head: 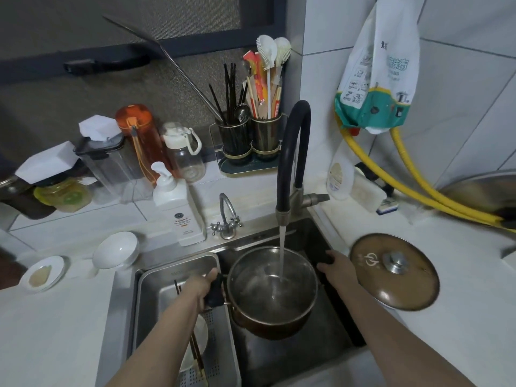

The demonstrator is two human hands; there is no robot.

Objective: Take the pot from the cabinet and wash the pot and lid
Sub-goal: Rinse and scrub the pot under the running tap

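Under the faucet (290, 152), I see the pot (272, 289) held over the sink (307, 356), water streaming in. Left hand (205, 286) and right hand (335, 265) have fingers wrapped around its 2 handles. Right of the pot, the lid (393, 270) lies on the bench (460, 317).

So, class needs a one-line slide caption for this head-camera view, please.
Both hands, left hand and right hand, hold the pot under the running faucet; its lid waits on the counter.

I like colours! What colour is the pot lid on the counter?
The lid is brown with a silver knob, seen from the head view.
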